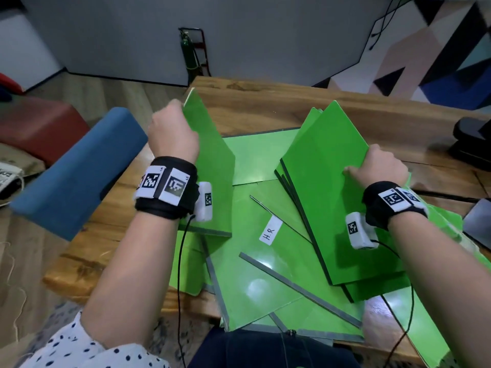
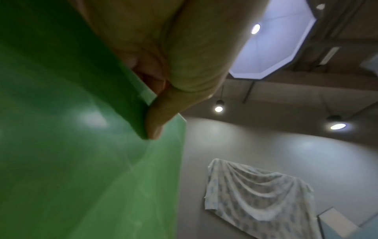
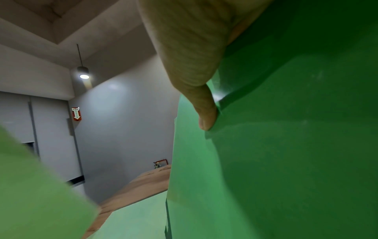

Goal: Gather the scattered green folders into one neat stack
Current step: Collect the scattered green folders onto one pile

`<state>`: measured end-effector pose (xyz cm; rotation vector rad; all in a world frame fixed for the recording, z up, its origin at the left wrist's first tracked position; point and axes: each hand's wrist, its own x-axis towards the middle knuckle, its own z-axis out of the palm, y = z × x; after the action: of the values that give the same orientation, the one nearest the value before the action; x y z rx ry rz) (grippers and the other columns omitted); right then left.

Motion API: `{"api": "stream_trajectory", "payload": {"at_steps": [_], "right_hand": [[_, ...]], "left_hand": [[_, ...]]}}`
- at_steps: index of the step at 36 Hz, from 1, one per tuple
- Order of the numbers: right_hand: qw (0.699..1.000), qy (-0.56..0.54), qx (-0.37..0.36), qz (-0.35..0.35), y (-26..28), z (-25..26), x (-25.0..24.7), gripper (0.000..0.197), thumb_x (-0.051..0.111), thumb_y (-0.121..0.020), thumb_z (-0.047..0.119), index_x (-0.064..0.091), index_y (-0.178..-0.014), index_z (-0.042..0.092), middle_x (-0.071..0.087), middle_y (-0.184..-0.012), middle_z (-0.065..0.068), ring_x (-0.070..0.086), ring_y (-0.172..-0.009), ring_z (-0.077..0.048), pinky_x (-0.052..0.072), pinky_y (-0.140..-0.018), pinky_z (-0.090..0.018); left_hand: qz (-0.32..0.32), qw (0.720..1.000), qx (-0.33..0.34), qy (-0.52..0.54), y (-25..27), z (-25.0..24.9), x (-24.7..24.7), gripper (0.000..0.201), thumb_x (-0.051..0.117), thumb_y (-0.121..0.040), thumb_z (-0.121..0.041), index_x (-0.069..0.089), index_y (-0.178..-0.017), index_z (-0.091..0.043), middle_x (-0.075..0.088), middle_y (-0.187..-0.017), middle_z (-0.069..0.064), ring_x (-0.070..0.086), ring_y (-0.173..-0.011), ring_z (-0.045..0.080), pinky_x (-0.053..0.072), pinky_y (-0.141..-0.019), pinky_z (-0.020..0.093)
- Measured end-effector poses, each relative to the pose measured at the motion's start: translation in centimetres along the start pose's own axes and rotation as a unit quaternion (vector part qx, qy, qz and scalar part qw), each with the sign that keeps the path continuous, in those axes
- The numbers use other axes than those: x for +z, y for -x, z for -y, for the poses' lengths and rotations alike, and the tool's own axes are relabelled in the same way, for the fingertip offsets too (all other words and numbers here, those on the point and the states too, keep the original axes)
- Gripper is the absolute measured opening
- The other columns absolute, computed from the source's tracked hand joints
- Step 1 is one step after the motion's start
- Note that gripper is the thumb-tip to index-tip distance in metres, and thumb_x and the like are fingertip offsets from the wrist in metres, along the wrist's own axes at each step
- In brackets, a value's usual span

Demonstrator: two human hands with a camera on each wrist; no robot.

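Observation:
Several green folders [image 1: 255, 277] lie scattered and overlapping on the wooden table [image 1: 265, 102]; one bears a white "H.R" label [image 1: 270, 231]. My left hand [image 1: 172, 128] grips the edge of one green folder [image 1: 210, 160] and holds it tilted up on its side; in the left wrist view my thumb [image 2: 155, 119] pinches that folder [image 2: 71, 161]. My right hand [image 1: 377, 166] grips a bundle of several green folders [image 1: 329, 187], raised at a slant over the pile; in the right wrist view my thumb [image 3: 206, 111] presses on the bundle [image 3: 286, 161].
A blue padded bench [image 1: 77, 176] and a red seat [image 1: 39, 126] stand left of the table. A black device [image 1: 473, 139] sits at the table's right edge, a dark flat object [image 1: 478, 221] nearer me. A fire extinguisher [image 1: 190, 51] stands by the far wall.

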<state>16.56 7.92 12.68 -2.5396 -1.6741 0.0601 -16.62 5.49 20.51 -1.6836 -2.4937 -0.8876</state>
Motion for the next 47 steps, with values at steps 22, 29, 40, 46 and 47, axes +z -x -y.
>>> {"api": "stream_trajectory", "payload": {"at_steps": [22, 29, 40, 46, 47], "right_hand": [[0.999, 0.000, 0.043, -0.021, -0.4, -3.6, -0.2, 0.054, 0.070, -0.079, 0.046, 0.050, -0.108, 0.005, 0.065, -0.100, -0.021, 0.065, -0.091, -0.036, 0.045, -0.068, -0.035], [0.998, 0.005, 0.052, -0.028, -1.1, -3.8, -0.6, 0.053, 0.071, -0.079, 0.044, 0.050, -0.108, 0.004, 0.065, -0.104, -0.021, 0.064, -0.095, -0.037, 0.048, -0.073, -0.037], [0.992, 0.099, -0.032, -0.074, -3.1, -1.4, -0.9, 0.042, 0.064, -0.086, 0.039, 0.045, -0.104, 0.005, 0.064, -0.092, -0.017, 0.060, -0.076, -0.032, 0.037, -0.060, -0.032], [0.989, 0.107, -0.033, -0.092, -4.8, -0.7, -0.3, 0.044, 0.064, -0.085, 0.041, 0.046, -0.104, 0.005, 0.064, -0.095, -0.018, 0.064, -0.082, -0.034, 0.039, -0.061, -0.034], [0.990, 0.105, -0.032, -0.094, -5.1, -0.5, -0.2, 0.044, 0.064, -0.085, 0.040, 0.046, -0.105, 0.005, 0.064, -0.095, -0.018, 0.064, -0.082, -0.034, 0.039, -0.061, -0.034]], "left_hand": [[0.121, 0.979, 0.152, -0.056, 0.0, -0.5, 15.8, 0.049, 0.061, -0.087, -0.031, 0.045, -0.133, -0.021, 0.047, -0.134, 0.005, 0.042, -0.125, 0.025, 0.031, -0.106, 0.042], [0.290, 0.949, -0.007, -0.126, 0.7, 5.9, 20.2, 0.071, 0.063, -0.084, -0.043, 0.035, -0.138, -0.007, 0.042, -0.140, 0.015, 0.041, -0.129, 0.031, 0.036, -0.104, 0.049], [0.362, 0.926, -0.003, -0.109, -2.1, 8.0, 26.7, 0.079, 0.063, -0.081, -0.051, 0.034, -0.138, -0.005, 0.041, -0.141, 0.017, 0.039, -0.131, 0.031, 0.036, -0.105, 0.054], [0.364, 0.925, 0.039, -0.101, -3.3, 8.0, 27.7, 0.081, 0.056, -0.087, -0.051, 0.017, -0.149, -0.015, 0.015, -0.158, 0.007, 0.011, -0.146, 0.029, 0.016, -0.111, 0.062], [0.359, 0.925, 0.057, -0.111, -3.3, 8.0, 27.9, 0.082, 0.053, -0.088, -0.053, 0.011, -0.151, -0.019, 0.007, -0.160, 0.002, 0.006, -0.147, 0.028, 0.012, -0.111, 0.063]]}}
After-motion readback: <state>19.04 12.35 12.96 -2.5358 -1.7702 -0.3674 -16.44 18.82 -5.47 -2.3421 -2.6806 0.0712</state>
